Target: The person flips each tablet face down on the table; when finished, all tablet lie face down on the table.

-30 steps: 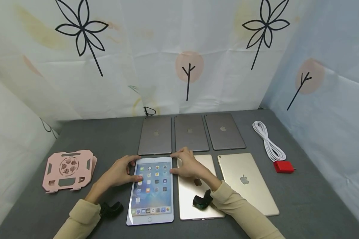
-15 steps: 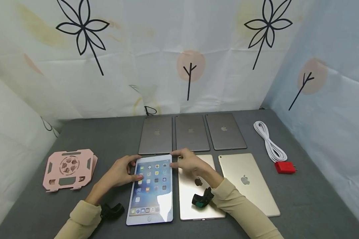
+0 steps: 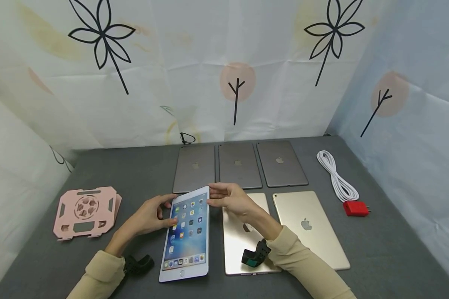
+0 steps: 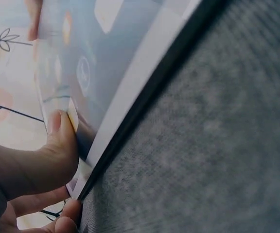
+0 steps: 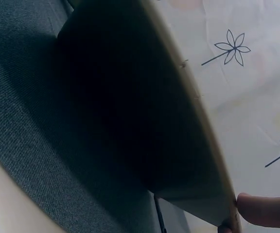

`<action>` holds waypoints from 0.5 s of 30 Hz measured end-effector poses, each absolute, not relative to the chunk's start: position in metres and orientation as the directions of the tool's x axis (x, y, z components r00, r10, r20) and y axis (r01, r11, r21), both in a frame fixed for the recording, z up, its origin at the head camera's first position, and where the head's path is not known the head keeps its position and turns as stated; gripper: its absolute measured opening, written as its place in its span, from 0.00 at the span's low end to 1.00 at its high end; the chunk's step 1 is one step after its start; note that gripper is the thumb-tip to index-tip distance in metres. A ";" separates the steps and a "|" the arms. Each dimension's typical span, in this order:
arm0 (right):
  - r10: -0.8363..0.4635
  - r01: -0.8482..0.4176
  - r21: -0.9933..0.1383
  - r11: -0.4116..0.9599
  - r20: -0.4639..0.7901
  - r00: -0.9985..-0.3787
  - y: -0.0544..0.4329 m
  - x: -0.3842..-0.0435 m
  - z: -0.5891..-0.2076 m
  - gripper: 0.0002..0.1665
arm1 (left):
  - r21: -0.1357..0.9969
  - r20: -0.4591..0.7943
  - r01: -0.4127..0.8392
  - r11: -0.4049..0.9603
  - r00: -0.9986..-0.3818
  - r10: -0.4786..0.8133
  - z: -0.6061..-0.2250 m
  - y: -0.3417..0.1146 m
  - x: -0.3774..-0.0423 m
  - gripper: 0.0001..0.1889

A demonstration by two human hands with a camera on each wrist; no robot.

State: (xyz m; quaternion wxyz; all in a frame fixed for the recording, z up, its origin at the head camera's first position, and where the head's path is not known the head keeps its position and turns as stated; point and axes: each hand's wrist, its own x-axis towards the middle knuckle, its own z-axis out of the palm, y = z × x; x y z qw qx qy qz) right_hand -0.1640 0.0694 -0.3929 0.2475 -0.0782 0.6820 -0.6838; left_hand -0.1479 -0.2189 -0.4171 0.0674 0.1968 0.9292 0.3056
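Observation:
A white tablet (image 3: 187,234), its lit screen full of app icons, is tilted with its right edge raised. At the upper left edge, my left hand (image 3: 149,214) grips it, thumb on the screen. My right hand (image 3: 233,201) pinches the upper right corner between thumb and fingers. In the right wrist view, the tablet's dark underside (image 5: 130,107) shows above the cloth, with the thumb (image 5: 264,209) at its edge. The left wrist view shows the left thumb (image 4: 62,145) over the glass and fingertips behind the lower-lying long edge.
Three grey tablets (image 3: 239,166) lie face down at the back. Two gold tablets (image 3: 310,232) lie right of the white one, one partly under my right forearm. Pink bracket-like plates (image 3: 86,211) sit left; a coiled white cable (image 3: 336,176) and red charger plug (image 3: 355,208) lie right.
The white tablet's right edge has risen from near the table, so the tablet now tilts toward the left. My right hand has moved up slightly with it; the left hand has stayed nearly in place.

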 end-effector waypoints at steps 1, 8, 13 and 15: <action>-0.443 0.229 -0.972 0.042 -0.224 -0.868 0.069 -0.163 -0.392 0.35 | 0.600 -0.006 0.329 0.729 -0.910 0.415 -0.417 -0.218 -0.148 0.38; -0.424 0.199 -0.980 0.002 -0.181 -0.888 0.071 -0.159 -0.385 0.35 | 0.626 -0.024 0.332 0.705 -0.896 0.443 -0.417 -0.209 -0.147 0.38; -0.414 0.173 -0.985 -0.019 -0.149 -0.898 0.075 -0.157 -0.382 0.35 | 0.632 -0.042 0.340 0.696 -0.882 0.469 -0.417 -0.201 -0.150 0.39; -0.414 0.159 -0.987 -0.031 -0.133 -0.900 0.077 -0.157 -0.380 0.35 | 0.635 -0.047 0.347 0.690 -0.874 0.483 -0.416 -0.196 -0.150 0.39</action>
